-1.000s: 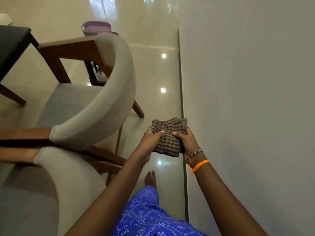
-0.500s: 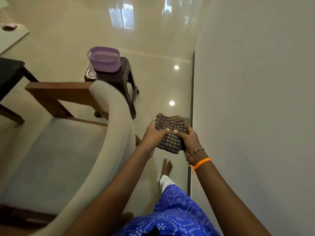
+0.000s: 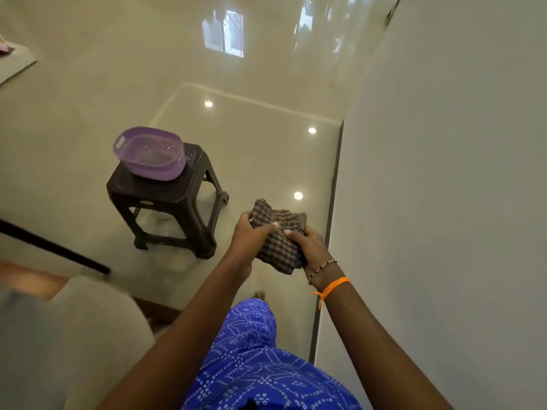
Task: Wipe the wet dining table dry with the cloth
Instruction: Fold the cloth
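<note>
A folded checked cloth [image 3: 276, 241], brown and purple, is held in the air in front of me over the glossy floor. My left hand [image 3: 251, 236] grips its left side with the thumb on top. My right hand [image 3: 310, 247] grips its right side; that wrist wears a bead bracelet and an orange thread. The dining table is not in view.
A purple plastic basin [image 3: 149, 153] holding water sits on a dark plastic stool [image 3: 165, 199] to the left ahead. A pale wall [image 3: 444, 202] runs along my right. A cushioned chair back [image 3: 88, 327] is at lower left, with a dark bar [image 3: 53, 247] behind it.
I have walked forward past the chairs; the stool and basin have come fully into view and nearer. Both hands keep the same hold on the cloth.
</note>
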The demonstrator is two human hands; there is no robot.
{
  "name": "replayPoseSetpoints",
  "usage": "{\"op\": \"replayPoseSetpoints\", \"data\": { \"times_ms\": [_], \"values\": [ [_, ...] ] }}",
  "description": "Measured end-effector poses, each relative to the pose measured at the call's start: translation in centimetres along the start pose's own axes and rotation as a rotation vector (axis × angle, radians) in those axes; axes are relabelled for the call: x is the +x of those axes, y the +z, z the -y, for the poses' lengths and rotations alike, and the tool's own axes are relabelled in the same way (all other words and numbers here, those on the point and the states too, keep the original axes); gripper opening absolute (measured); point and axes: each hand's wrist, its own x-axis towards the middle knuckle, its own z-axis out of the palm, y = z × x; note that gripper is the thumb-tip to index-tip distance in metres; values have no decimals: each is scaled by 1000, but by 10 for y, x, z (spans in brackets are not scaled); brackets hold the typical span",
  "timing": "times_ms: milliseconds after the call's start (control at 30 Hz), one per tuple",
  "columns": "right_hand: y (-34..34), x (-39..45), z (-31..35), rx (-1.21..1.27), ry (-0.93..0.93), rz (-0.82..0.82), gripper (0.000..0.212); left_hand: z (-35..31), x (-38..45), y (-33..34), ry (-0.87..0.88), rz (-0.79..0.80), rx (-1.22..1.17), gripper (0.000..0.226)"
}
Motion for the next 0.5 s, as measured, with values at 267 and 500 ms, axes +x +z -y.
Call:
{"op": "replayPoseSetpoints", "data": {
  "times_ms": [267,500],
  "values": [
    [56,173,90,-173,169,124,18,-83,181,-4,-100,-116,-55,33],
    [145,297,156,-56,327,202,39,-169,304,-36,-86,-202,-95,49]
  ]
}}
